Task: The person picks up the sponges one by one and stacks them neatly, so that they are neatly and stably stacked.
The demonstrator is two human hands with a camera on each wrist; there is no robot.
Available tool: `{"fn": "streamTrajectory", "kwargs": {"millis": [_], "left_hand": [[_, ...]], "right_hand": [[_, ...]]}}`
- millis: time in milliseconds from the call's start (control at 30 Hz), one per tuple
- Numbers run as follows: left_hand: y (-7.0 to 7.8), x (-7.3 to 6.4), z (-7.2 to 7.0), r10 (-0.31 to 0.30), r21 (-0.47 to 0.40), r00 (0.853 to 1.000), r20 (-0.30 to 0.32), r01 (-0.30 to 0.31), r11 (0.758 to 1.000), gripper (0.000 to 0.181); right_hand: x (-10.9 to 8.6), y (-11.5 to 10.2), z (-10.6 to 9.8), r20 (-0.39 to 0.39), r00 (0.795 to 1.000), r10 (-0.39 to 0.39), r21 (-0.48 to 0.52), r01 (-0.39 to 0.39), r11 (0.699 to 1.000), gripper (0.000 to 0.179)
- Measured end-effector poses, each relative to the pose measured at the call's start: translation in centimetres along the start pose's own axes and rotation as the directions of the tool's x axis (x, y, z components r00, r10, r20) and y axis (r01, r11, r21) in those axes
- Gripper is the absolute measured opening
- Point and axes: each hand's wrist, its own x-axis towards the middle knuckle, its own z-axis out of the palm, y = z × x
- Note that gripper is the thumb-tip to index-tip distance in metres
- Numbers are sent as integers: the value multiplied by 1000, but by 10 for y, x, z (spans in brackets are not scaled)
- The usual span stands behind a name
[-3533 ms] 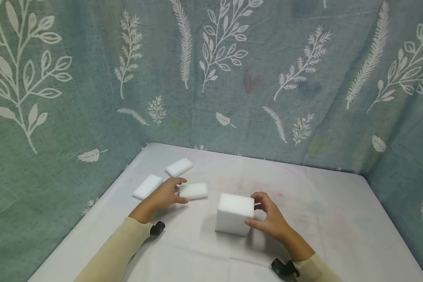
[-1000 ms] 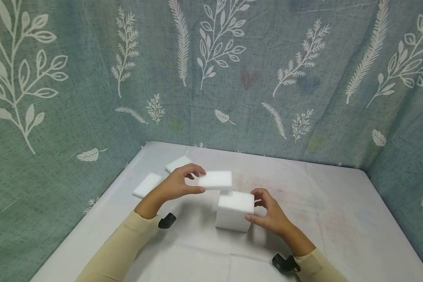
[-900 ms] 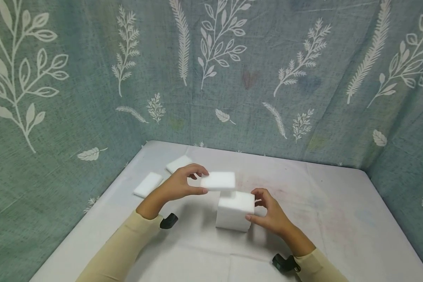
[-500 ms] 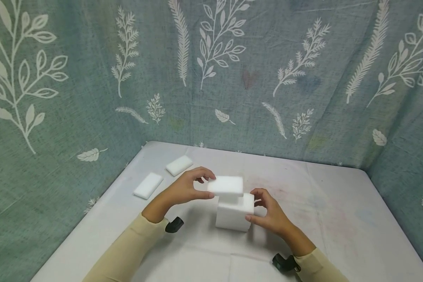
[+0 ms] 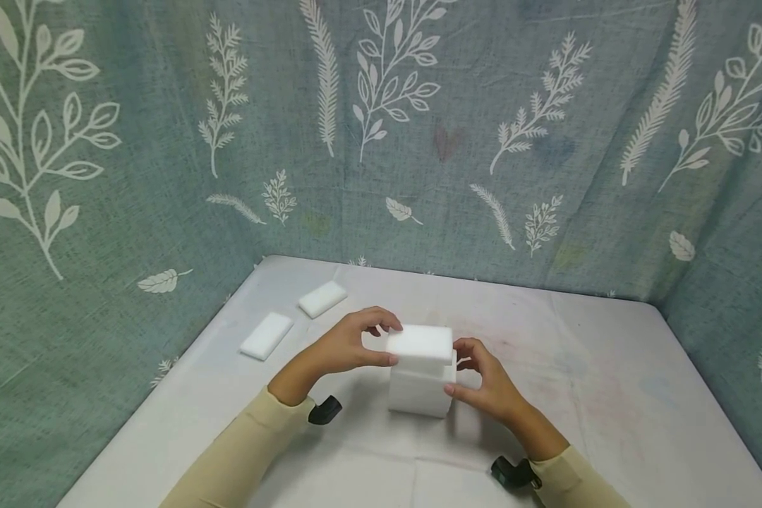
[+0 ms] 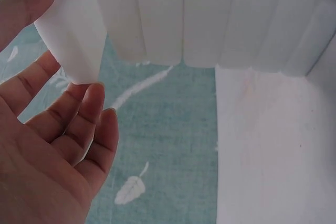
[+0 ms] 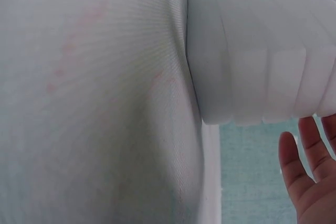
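My left hand (image 5: 349, 347) pinches a white sponge (image 5: 420, 341) by its left end, thumb in front and fingers behind. This sponge sits over the top of a stack of white sponges (image 5: 417, 394), shifted slightly left. In the left wrist view, the held sponge (image 6: 73, 30) looks tilted against the stack (image 6: 205, 19), and I cannot tell whether they touch. My right hand (image 5: 492, 389) holds the stack's right side near the top, with its thumb at the front and fingers at the back. The right wrist view shows several layers in the stack (image 7: 252, 56).
Two more white sponges lie flat at the left: one nearer (image 5: 267, 336), one farther back (image 5: 322, 299). Pale cloth covers the table (image 5: 584, 395). Behind and beside it hangs a green-blue leaf-patterned curtain (image 5: 444, 204). A black wrist device (image 5: 325, 410) is on my left sleeve.
My left hand has picked up the sponge that lay beside the stack and carried it rightward over the stack, then lower. The right hand stays at the stack's side.
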Motion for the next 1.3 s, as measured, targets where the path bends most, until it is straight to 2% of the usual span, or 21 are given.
{"fn": "streamTrajectory", "kwargs": {"millis": [367,667,1300], "left_hand": [[4,2,7,19,17,1000,18,-19,1000,41],[4,2,10,1,15,999,48,-1,1000,43],[3,1,14,-17,32,999,46,15,999,42]], "right_hand": [[0,0,-1,-4,1000,30,7,-30,1000,57],[0,1,-1,10,1000,19,4,-19,1000,56],[0,1,-1,-4,999,34,11,-34,999,53]]}}
